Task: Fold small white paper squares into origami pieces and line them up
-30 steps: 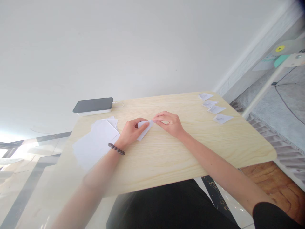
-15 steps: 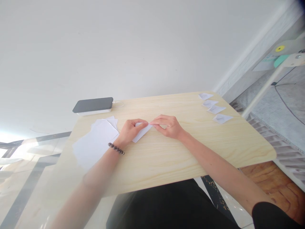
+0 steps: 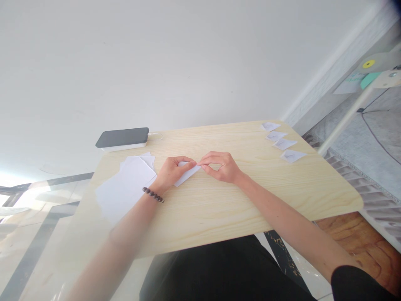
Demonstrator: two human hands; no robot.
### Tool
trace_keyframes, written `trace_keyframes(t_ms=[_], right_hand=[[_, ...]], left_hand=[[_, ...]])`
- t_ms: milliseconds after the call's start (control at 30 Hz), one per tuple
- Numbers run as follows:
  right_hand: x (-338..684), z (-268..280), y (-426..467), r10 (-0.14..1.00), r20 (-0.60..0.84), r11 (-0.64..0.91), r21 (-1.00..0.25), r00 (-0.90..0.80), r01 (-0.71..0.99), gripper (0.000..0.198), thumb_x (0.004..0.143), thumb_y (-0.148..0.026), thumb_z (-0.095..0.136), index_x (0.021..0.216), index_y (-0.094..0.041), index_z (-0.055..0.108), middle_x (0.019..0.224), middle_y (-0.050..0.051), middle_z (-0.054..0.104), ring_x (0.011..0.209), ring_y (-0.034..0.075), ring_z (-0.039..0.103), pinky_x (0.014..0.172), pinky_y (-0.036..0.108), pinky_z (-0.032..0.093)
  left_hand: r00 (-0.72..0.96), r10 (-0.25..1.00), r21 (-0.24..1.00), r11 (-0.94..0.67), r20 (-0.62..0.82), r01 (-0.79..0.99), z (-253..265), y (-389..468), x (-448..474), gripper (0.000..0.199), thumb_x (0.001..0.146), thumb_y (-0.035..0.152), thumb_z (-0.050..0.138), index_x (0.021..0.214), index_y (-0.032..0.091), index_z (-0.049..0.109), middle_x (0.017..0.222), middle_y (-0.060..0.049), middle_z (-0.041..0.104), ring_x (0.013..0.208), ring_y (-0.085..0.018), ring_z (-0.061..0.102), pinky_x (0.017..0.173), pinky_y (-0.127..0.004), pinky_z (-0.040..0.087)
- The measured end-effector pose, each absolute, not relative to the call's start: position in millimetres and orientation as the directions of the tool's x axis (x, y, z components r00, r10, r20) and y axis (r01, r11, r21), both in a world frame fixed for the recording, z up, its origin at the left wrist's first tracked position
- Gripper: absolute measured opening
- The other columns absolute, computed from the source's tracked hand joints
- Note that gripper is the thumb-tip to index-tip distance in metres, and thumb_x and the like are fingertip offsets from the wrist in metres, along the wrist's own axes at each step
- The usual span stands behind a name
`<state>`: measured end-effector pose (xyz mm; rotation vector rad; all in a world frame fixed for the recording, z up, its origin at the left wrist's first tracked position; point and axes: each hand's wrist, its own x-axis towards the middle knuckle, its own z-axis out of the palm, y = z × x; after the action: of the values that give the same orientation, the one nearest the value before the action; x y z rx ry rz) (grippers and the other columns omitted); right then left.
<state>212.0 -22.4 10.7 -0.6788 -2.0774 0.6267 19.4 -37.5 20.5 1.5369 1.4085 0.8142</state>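
Observation:
A small piece of folded white paper lies at the middle of the wooden table, partly covered by my fingers. My left hand, with a dark bead bracelet at its wrist, is closed on the paper's upper edge between thumb and fingers. At the paper's right tip, the thumb and fingers of my right hand are pinched together on it. The fingertips of both hands almost meet there. Just left of my left wrist lies a loose pile of white paper sheets.
Several folded white paper pieces stand in a row near the table's right edge. A dark phone rests on a white block at the back left, with a white cable. Behind the table rises a pale wall.
Almost nothing differs. My fingertips have shifted very slightly at the paper's right tip, and both hands keep their grip.

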Motion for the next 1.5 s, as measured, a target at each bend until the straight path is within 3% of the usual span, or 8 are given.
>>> trace_keyframes(t_ms=[200,367,500,700,867,967,1233,1500], right_hand=[[213.8,9.4,-20.9,0.798,0.355,0.512,-0.826,-0.487,0.237,0.019,0.076,-0.02,0.05,0.092,-0.015,0.06,0.082,0.003,0.064,0.072,0.011,0.06,0.069,0.025,0.047],[208.9,7.8,-20.5,0.792,0.297,0.509,-0.803,-0.533,0.308,0.017,0.078,-0.026,0.048,0.072,-0.014,0.059,0.063,0.0,0.057,0.056,0.007,0.049,0.054,0.019,0.039],[206.6,7.1,-20.7,0.789,0.275,0.495,-0.815,-0.549,0.303,0.018,0.077,-0.026,0.049,0.068,-0.014,0.058,0.057,-0.003,0.051,0.05,0.005,0.042,0.049,0.018,0.035],[214.0,7.3,-18.9,0.772,0.122,0.327,-0.918,-0.624,0.225,0.02,0.079,-0.028,0.046,0.081,-0.013,0.06,0.068,0.002,0.061,0.061,0.01,0.056,0.058,0.022,0.045],[218.8,7.2,-16.3,0.751,0.038,0.224,-0.954,-0.659,0.201,0.022,0.079,-0.026,0.047,0.09,-0.012,0.061,0.076,0.005,0.064,0.067,0.011,0.059,0.063,0.025,0.047],[217.2,8.4,-16.4,0.751,0.052,0.242,-0.949,-0.658,0.201,0.02,0.077,-0.025,0.049,0.087,-0.013,0.061,0.074,0.004,0.062,0.064,0.01,0.056,0.059,0.023,0.045],[208.3,5.1,-19.9,0.77,0.224,0.499,-0.794,-0.597,0.347,0.027,0.079,-0.037,0.048,0.069,-0.013,0.059,0.055,-0.003,0.05,0.048,0.005,0.037,0.046,0.019,0.029],[211.0,6.5,-19.7,0.76,0.231,0.521,-0.776,-0.608,0.355,0.033,0.08,-0.039,0.047,0.058,-0.014,0.05,0.051,-0.005,0.037,0.048,0.005,0.03,0.046,0.02,0.025]], left_hand=[[0.165,0.984,0.898,-0.017,-0.062,0.439,21.2,-39.6,21.2,0.033,0.069,0.048,0.057,0.077,0.018,0.067,0.063,0.0,0.061,0.046,-0.008,0.044,0.039,-0.017,0.029],[0.236,0.972,0.87,-0.124,0.01,0.477,23.5,-41.6,22.7,0.033,0.072,0.046,0.054,0.078,0.017,0.067,0.074,-0.001,0.065,0.056,-0.01,0.051,0.048,-0.018,0.036],[0.251,0.968,0.857,-0.149,0.024,0.493,23.7,-41.3,22.4,0.035,0.072,0.046,0.052,0.078,0.016,0.067,0.076,-0.002,0.066,0.061,-0.012,0.054,0.053,-0.02,0.039],[0.229,0.973,0.867,-0.11,-0.005,0.487,24.4,-40.2,21.5,0.036,0.07,0.049,0.054,0.077,0.016,0.068,0.074,-0.002,0.066,0.062,-0.014,0.054,0.053,-0.021,0.04],[0.227,0.974,0.872,-0.098,-0.016,0.48,24.2,-39.5,20.6,0.036,0.069,0.048,0.056,0.077,0.015,0.068,0.071,-0.003,0.066,0.062,-0.015,0.055,0.052,-0.022,0.04],[0.221,0.975,0.874,-0.096,-0.013,0.477,24.2,-39.4,19.8,0.034,0.07,0.047,0.056,0.076,0.016,0.068,0.074,-0.002,0.066,0.063,-0.014,0.055,0.053,-0.021,0.04],[0.241,0.97,0.854,-0.104,-0.026,0.511,26.2,-40.4,20.8,0.036,0.069,0.051,0.056,0.076,0.017,0.067,0.076,-0.002,0.066,0.066,-0.014,0.055,0.053,-0.022,0.038],[0.274,0.961,0.853,-0.106,-0.045,0.512,25.0,-38.1,18.9,0.036,0.071,0.05,0.053,0.076,0.017,0.067,0.08,-0.003,0.066,0.072,-0.017,0.056,0.059,-0.024,0.04]])
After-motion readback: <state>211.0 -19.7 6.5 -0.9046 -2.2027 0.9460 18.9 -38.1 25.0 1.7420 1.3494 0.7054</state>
